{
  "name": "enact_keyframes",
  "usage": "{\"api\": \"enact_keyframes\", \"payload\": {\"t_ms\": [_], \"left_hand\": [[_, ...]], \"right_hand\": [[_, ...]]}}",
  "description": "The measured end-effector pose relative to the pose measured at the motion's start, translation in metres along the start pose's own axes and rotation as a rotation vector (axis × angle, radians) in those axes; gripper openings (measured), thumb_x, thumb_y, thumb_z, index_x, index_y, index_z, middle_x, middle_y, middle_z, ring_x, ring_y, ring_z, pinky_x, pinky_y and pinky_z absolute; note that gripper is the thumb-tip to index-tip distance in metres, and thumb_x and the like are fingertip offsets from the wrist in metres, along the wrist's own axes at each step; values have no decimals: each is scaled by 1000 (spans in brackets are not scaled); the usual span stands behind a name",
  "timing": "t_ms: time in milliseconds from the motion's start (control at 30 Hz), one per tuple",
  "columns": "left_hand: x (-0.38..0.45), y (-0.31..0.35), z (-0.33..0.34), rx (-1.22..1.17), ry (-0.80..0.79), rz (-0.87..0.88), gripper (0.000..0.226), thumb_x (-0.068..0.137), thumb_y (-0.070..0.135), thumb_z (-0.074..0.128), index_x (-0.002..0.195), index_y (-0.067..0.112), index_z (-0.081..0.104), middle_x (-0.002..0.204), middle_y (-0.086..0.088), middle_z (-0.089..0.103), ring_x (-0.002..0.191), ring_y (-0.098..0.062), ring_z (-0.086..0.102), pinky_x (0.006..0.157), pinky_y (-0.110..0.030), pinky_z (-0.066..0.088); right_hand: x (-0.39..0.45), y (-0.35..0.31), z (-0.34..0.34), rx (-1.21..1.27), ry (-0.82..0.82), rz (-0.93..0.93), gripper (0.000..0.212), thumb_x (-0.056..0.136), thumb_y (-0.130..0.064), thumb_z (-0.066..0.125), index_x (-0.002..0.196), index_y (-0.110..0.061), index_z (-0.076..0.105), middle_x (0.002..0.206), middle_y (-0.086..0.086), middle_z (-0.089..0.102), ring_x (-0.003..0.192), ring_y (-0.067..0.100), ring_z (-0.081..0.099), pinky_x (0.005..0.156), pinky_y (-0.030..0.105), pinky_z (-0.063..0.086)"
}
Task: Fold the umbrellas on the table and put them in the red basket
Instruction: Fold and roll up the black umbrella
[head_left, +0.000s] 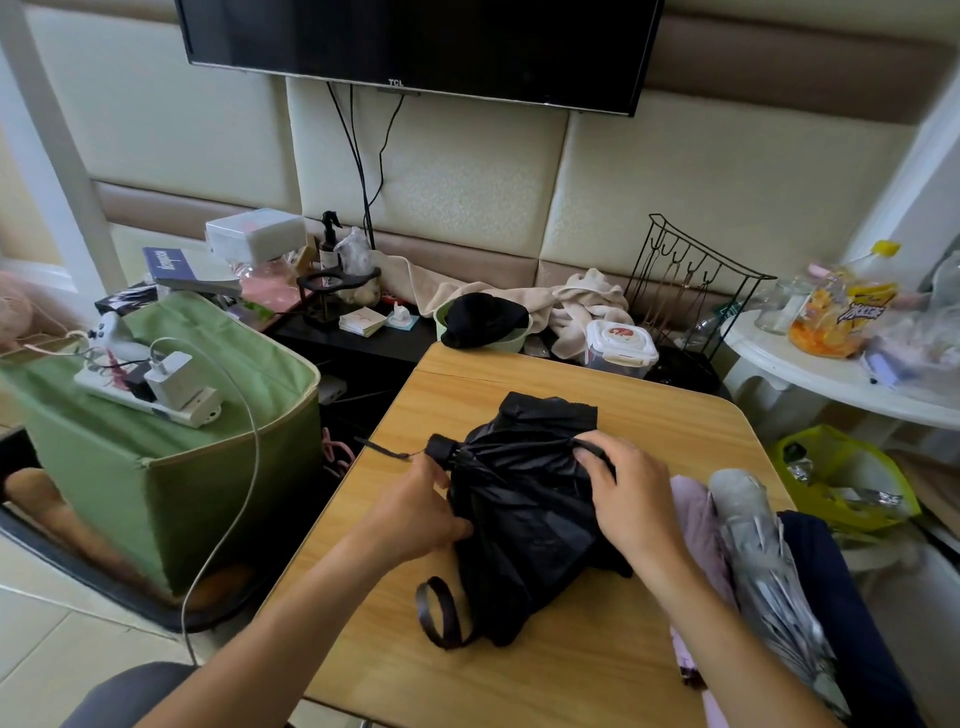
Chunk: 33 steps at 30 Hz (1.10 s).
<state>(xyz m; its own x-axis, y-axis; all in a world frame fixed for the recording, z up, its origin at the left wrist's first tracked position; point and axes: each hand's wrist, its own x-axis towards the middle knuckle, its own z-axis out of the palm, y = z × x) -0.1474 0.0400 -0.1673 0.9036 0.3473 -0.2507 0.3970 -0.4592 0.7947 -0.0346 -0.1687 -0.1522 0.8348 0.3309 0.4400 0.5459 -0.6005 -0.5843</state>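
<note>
Collapsed black umbrella (524, 514) lies loose on table (519, 686).

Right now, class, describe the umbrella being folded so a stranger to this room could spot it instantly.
Find the wooden table below the wall-mounted television. At its middle lies the black umbrella, held by the left hand and the right hand. Unlike the grey umbrella and the lilac umbrella at the table's right edge, it is black and has a wrist loop.
</note>
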Motion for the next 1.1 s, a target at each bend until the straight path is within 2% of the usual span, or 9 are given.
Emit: {"api": "enact_keyframes", "payload": {"t_ms": [233, 333, 400, 533, 600, 733, 833, 1000, 1100], "left_hand": [[0, 5, -4, -122, -13, -64, 31, 97, 33, 67, 117, 14, 54, 104, -6, 64, 88, -17, 61, 72, -29, 48], [5, 3, 0, -445, 6, -140, 64, 91, 43, 72, 137, 14, 39, 125, -8, 59, 110, -22, 62, 94, -39, 54], [6, 4, 0, -577, 9, -171, 76, 85, 48, 79, 139, 11, 41, 126, -9, 63, 107, -23, 67, 91, -39, 57], [5, 4, 3, -612, -114, -167, 57, 77, 39, 89, 121, 12, 65, 114, -7, 76, 105, -25, 72, 92, -37, 58], [4, 5, 7, -681, -120, -164, 48, 82, 25, 86, 123, 12, 66, 113, -6, 76, 105, -23, 72, 89, -34, 59], [5, 5, 11, -823, -76, -195, 33, 91, 17, 74, 122, 8, 68, 113, -9, 76, 103, -27, 73, 77, -32, 57], [5, 6, 15, -839, -34, -219, 28, 93, 20, 71, 119, 9, 68, 108, -10, 78, 100, -29, 74, 76, -35, 58], [4, 7, 16, -853, -3, -220, 29, 92, 21, 74, 118, 8, 68, 103, -12, 79, 94, -29, 76, 72, -34, 59], [3, 6, 14, -826, -14, -195, 30, 89, 13, 78, 116, 7, 67, 106, -12, 78, 97, -29, 75, 81, -36, 61]], "right_hand": [[3, -2, -6, 141, -6, 62, 16, 102, -16, 65, 111, -10, 76, 90, -20, 67, 84, -8, 63, 72, 4, 40], [4, -1, -4, 208, -37, 136, 25, 104, -28, 61, 115, -11, 74, 87, -24, 63, 85, -9, 62, 73, 11, 42], [7, 0, -6, 229, -33, 204, 34, 104, -40, 57, 89, -13, 71, 71, -17, 57, 71, 7, 58, 69, 30, 41], [6, -2, -11, 262, -48, 259, 57, 102, -49, 57, 61, -17, 33, 46, -11, 31, 49, 10, 30, 56, 35, 24], [6, -2, -11, 271, -27, 257, 49, 102, -47, 58, 65, -17, 43, 52, -14, 42, 52, 9, 39, 57, 35, 30], [1, -3, -7, 59, 152, 113, 24, 98, -33, 67, 116, -18, 62, 113, -1, 59, 109, 17, 52, 89, 28, 40], [-3, -20, -15, -9, 332, -246, 13, 99, -24, 67, 103, -12, 65, 104, 1, 59, 101, 20, 53, 88, 23, 40], [-11, -31, -16, -128, -231, -485, 39, 93, -60, 60, 105, -25, 69, 102, -11, 61, 97, 8, 56, 82, 25, 47], [-11, -17, -3, -211, -176, -470, 20, 97, -41, 66, 104, -24, 74, 99, -10, 64, 96, 14, 63, 78, 30, 52]]}}
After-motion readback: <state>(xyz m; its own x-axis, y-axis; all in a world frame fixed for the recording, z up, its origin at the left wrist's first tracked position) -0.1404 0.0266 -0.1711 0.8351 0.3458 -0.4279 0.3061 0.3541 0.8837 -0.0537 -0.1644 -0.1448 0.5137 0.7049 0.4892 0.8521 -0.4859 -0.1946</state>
